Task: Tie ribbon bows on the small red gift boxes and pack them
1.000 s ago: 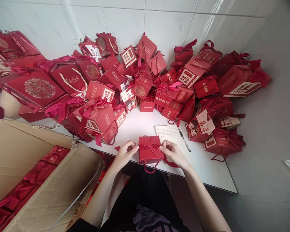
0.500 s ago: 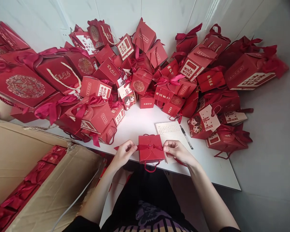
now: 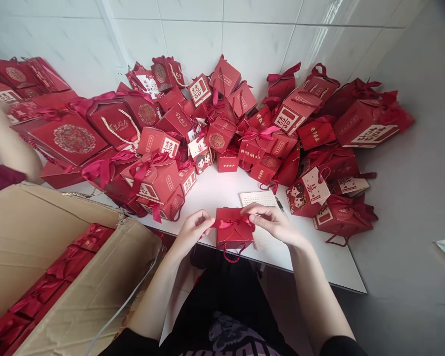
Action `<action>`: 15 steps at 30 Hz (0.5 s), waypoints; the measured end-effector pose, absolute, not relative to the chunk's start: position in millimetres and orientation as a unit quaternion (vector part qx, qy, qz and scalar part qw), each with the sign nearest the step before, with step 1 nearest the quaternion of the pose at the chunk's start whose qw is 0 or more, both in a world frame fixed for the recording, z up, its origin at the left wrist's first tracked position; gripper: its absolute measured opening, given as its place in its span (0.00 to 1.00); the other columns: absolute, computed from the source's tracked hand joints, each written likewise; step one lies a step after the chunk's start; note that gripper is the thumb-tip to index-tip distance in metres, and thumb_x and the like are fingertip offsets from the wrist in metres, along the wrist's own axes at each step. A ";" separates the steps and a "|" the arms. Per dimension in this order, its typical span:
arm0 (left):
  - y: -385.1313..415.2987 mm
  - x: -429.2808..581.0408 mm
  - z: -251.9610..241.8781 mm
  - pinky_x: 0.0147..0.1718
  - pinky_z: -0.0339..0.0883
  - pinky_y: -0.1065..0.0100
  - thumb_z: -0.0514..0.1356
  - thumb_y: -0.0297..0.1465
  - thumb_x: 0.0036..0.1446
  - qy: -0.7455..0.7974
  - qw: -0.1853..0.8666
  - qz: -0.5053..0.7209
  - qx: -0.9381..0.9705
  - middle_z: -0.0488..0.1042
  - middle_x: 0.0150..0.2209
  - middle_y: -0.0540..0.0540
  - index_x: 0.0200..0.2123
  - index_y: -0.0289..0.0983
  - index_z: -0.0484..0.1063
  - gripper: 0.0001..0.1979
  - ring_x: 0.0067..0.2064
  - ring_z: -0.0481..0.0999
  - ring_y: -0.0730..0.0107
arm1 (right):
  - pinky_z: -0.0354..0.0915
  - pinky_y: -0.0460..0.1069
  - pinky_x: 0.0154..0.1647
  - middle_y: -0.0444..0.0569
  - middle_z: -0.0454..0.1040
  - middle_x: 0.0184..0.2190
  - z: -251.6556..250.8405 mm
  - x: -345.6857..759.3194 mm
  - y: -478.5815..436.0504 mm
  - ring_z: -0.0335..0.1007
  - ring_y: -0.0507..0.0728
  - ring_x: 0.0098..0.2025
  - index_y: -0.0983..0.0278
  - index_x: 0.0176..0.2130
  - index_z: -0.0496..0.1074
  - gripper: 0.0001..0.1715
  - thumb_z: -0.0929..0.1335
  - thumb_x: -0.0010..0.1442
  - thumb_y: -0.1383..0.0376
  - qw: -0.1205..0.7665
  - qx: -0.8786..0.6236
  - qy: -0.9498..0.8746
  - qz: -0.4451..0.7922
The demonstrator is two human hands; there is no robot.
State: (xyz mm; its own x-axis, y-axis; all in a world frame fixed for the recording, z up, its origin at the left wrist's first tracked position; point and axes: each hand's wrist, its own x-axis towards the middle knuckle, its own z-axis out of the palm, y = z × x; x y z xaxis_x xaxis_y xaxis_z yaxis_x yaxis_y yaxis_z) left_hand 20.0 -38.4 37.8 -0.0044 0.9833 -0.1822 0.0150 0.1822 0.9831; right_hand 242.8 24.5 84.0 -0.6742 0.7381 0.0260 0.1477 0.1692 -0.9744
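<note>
A small red gift box with rope handles sits at the table's front edge, its curved top flaps folded together. Across its top runs a red ribbon, looped at the middle. My left hand is closed in a pinch on the ribbon's left side, just beside the box. On the other side, my right hand pinches the ribbon near the box's top right edge; the fingertips partly cover it. Behind the box lie a written notepad and a black pen.
Many finished-looking red gift boxes are piled along the wall. An open cardboard carton holding red boxes stands at left, a pale cable over its side. Another person's arm reaches in at far left.
The ribbon was a flat knot and now shows a loop on top. My right hand has moved up over the box's edge. The view tilted up, and the other person's arm came further in.
</note>
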 end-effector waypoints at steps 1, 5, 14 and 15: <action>-37.9 20.6 41.5 0.20 0.48 0.74 0.57 0.40 0.51 0.555 0.528 0.447 0.462 0.60 0.20 0.56 0.27 0.37 0.60 0.13 0.20 0.56 0.79 | 0.63 0.52 0.43 0.52 0.72 0.39 84.6 239.1 23.8 0.67 0.58 0.42 0.64 0.30 0.71 0.18 0.65 0.56 0.52 0.269 -0.302 -0.717 0.567; -34.7 23.9 52.4 0.31 0.62 0.70 0.57 0.39 0.52 0.570 0.452 0.422 0.541 0.68 0.28 0.51 0.36 0.38 0.66 0.12 0.29 0.68 0.72 | 0.63 0.52 0.44 0.50 0.74 0.37 78.6 227.6 19.9 0.69 0.57 0.41 0.64 0.30 0.71 0.17 0.65 0.57 0.53 0.283 -0.308 -0.700 0.578; -32.6 39.2 29.7 0.42 0.66 0.62 0.62 0.41 0.48 0.585 0.476 0.360 0.549 0.74 0.41 0.44 0.55 0.39 0.58 0.31 0.42 0.73 0.61 | 0.64 0.50 0.36 0.46 0.73 0.29 68.0 216.9 24.4 0.68 0.53 0.30 0.62 0.30 0.65 0.17 0.59 0.62 0.55 0.255 -0.389 -0.736 0.493; -32.6 39.9 28.2 0.42 0.66 0.62 0.61 0.40 0.49 0.577 0.484 0.366 0.546 0.73 0.42 0.44 0.53 0.38 0.59 0.29 0.43 0.73 0.61 | 0.64 0.52 0.41 0.49 0.74 0.33 68.8 215.3 25.8 0.70 0.55 0.35 0.62 0.30 0.65 0.16 0.59 0.62 0.55 0.249 -0.388 -0.748 0.477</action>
State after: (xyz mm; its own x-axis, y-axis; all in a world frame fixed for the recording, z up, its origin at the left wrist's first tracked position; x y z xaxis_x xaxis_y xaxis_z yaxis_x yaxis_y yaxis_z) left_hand 39.9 -32.6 28.2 0.0655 0.9852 -0.1583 0.2756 0.1346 0.9518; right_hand 215.3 25.8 68.8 -0.5746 0.8184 0.0021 0.3433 0.2433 -0.9072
